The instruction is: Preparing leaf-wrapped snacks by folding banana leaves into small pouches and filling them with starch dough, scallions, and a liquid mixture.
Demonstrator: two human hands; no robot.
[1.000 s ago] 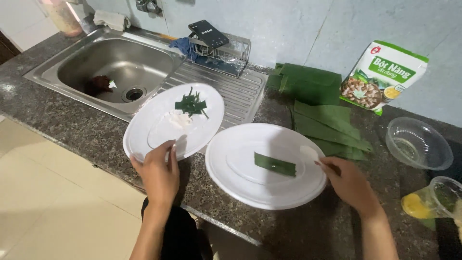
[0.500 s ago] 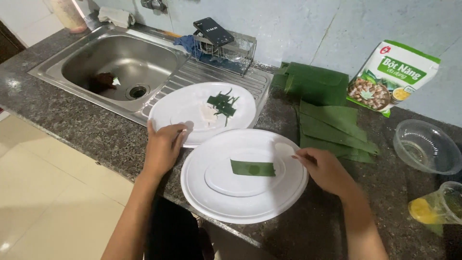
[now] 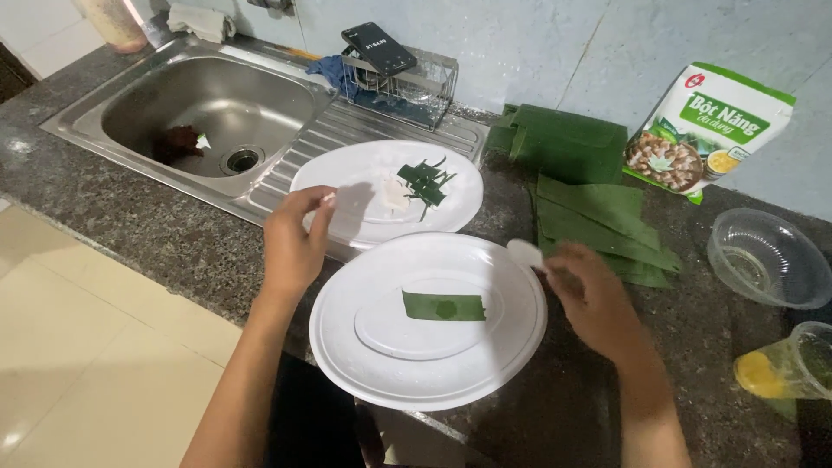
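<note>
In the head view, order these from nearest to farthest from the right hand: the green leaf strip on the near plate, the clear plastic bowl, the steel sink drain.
1. Green leaf strip, left of the right hand.
2. Clear plastic bowl, to its right.
3. Steel sink drain, far left.

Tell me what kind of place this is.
Most likely a home kitchen: a steel sink with a drainboard set into a dark stone counter, white plates, and cut green leaves laid out as if for food prep.

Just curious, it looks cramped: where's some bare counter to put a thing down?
Bare granite counter lies between the sink and the near edge. Right of the near plate it's crowded: banana leaves, clear bowl, plastic cup.
</note>
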